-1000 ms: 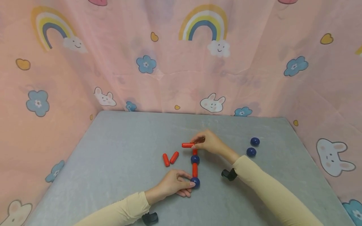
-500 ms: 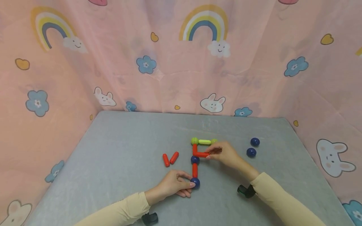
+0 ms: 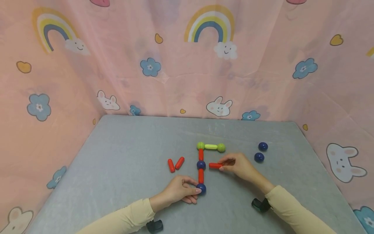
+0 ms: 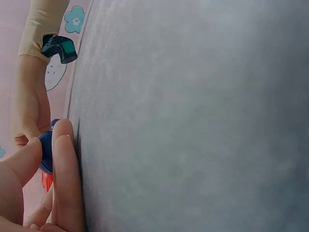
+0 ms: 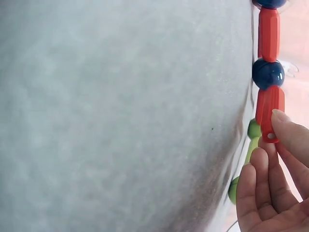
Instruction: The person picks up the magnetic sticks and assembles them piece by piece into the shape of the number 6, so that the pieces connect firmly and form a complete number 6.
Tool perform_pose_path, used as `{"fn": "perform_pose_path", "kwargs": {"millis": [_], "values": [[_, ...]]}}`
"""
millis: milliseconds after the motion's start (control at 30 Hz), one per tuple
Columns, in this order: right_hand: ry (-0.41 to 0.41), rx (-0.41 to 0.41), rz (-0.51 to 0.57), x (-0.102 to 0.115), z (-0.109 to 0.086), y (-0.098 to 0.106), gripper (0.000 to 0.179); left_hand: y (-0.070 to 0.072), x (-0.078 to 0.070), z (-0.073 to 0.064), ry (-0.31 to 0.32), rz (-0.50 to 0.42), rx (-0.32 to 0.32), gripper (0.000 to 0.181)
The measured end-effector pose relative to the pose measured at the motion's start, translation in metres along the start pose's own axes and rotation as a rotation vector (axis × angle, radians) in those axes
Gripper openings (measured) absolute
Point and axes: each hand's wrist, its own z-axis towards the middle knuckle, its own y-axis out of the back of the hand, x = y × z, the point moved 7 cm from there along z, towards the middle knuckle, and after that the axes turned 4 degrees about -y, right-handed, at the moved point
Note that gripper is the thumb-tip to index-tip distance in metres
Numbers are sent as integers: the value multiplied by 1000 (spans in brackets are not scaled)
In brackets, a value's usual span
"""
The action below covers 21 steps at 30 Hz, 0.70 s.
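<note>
A chain of rods and balls runs away from me on the table in the head view. Its near end is a blue ball (image 3: 202,188), pinched between the thumb and fingers of my left hand (image 3: 179,190). Beyond it come a red rod (image 3: 201,176), a second blue ball (image 3: 201,165) and another red rod (image 3: 201,154). At the far end a green ball (image 3: 200,145), green rod (image 3: 211,147) and second green ball (image 3: 221,148) branch rightward. My right hand (image 3: 239,166) pinches a loose red rod (image 3: 214,165), its free tip pointing at the middle blue ball, a small gap between.
Two loose red rods (image 3: 171,165) lie in a V left of the chain. Toward the right side of the grey table (image 3: 131,146) sit two blue balls (image 3: 259,157). A pink patterned curtain (image 3: 181,87) surrounds the table's back and sides.
My right hand has carried its red rod from the chain's far end rightward and nearer, beside the middle blue ball. The green pieces have come into sight. My left hand has stayed put.
</note>
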Motion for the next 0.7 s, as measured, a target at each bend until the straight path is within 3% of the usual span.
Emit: {"fn": "perform_pose_path", "kwargs": {"millis": [700], "values": [[-5,13,-1,2,7,-8,17,1,-1,-1,8,10,1,30]]}}
